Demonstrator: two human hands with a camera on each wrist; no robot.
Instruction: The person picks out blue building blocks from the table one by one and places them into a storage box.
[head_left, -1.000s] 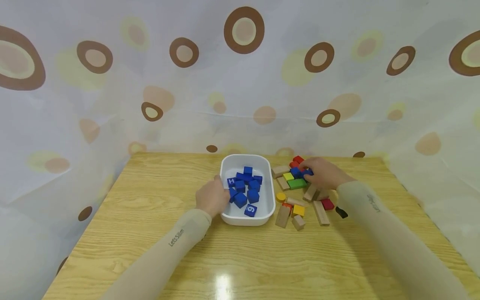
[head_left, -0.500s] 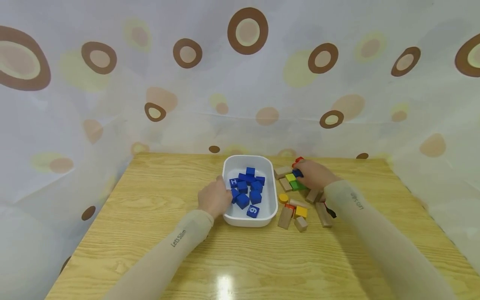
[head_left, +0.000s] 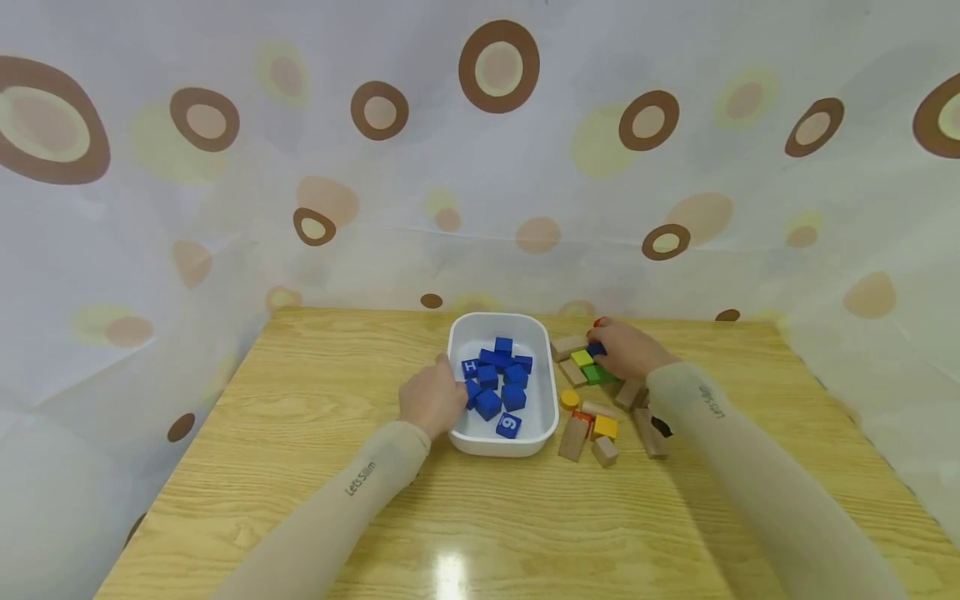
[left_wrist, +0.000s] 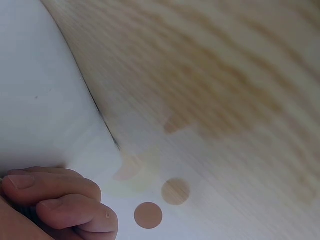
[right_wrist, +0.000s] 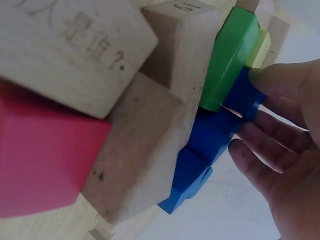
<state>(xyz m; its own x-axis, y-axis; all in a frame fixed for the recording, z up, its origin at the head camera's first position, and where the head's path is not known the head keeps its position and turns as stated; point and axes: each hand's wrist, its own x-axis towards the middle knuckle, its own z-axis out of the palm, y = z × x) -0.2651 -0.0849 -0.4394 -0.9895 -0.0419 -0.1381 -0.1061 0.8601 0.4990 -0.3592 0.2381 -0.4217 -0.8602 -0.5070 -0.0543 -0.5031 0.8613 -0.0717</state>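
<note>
My left hand (head_left: pixel 432 396) grips the left wall of a white plastic tub (head_left: pixel 498 448). In the left wrist view its fingers (left_wrist: pixel 75 210) are curled against the tub's white side. Several blue blocks (head_left: pixel 489 405) lie inside, one marked with an H and one with a 9. On the right, my right hand (head_left: pixel 633 352) reaches into a loose pile of wooden blocks. Seen from the right wrist, thumb and fingers pinch a blue block (right_wrist: pixel 243 94) beside a green block (right_wrist: pixel 232 57). More blue blocks (right_wrist: pixel 212 132) sit just under the fingers.
Plain wood blocks (head_left: pixel 574 437), a yellow disc (head_left: pixel 570 400), an orange block (head_left: pixel 605 427) and a pink-red block (right_wrist: pixel 45 155) are scattered right of the tub. The wooden table (head_left: pixel 315 367) meets a patterned cloth backdrop (head_left: pixel 420 192) at the back.
My right hand has shifted slightly left within the pile and now covers more of the blue and red blocks. The left hand stays on the tub. The head view has shifted a little.
</note>
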